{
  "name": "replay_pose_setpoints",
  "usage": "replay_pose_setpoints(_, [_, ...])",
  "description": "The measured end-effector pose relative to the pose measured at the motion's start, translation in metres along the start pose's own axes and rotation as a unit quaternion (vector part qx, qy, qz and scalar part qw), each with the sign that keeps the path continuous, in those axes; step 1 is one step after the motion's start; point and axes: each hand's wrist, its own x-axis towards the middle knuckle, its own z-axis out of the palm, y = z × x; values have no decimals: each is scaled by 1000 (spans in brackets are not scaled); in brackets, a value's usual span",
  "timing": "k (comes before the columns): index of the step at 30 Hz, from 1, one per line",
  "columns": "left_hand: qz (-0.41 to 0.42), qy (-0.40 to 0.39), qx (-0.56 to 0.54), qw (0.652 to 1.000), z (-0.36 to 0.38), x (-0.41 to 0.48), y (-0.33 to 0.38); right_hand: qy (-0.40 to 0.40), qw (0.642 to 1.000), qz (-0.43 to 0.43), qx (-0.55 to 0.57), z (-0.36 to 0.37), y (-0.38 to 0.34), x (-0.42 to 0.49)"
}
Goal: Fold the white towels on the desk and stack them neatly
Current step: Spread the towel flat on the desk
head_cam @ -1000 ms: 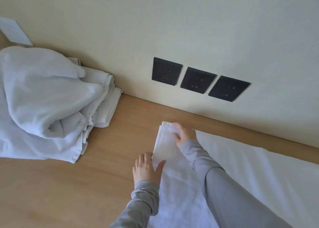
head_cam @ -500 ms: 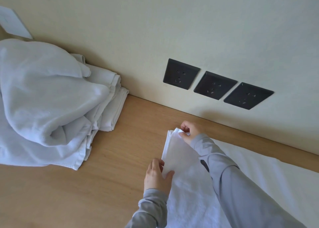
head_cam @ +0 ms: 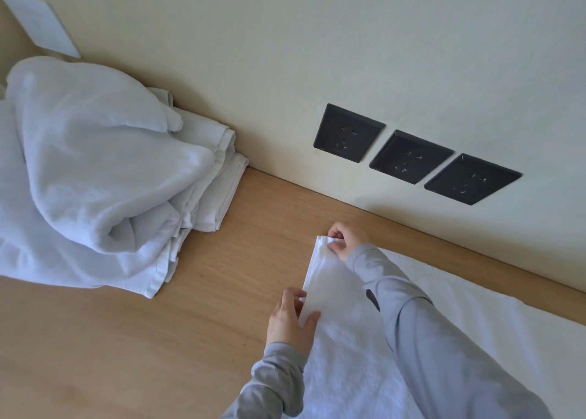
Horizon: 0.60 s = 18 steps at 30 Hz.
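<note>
A white towel [head_cam: 352,349] lies spread on the wooden desk [head_cam: 126,339], running off to the right, with its left end doubled over. My left hand [head_cam: 293,320] pinches the near corner of that doubled end, thumb on top. My right hand [head_cam: 344,242] pinches the far corner close to the wall. A heap of crumpled white towels [head_cam: 85,181] sits at the left, lying partly over a few folded ones [head_cam: 218,177].
The cream wall [head_cam: 317,54] runs along the desk's far edge and carries three dark sockets [head_cam: 409,155] just above the towel. A white plate [head_cam: 44,25] is fixed on the wall at the top left. Bare wood lies between the heap and my hands.
Both hands kept their hold on the towel's left end and drew its corners together; the right hand went from lying over the far corner to pinching it. The view shifted left.
</note>
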Motion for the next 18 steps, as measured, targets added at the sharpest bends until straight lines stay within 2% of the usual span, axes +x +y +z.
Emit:
replay_pose_setpoints(5, [5,9,-2,1000,0,-2,1,-11,1000,-17,-12,3,3,-3])
replay_pose_setpoints(12, [3,17,15,1000,-1,-8,0,30,995,-80,58,1,5,-17])
replay_pose_setpoints(18, [-45,4,23,999,-22,-42,-27,39,991,-91,91,-6,14,-22])
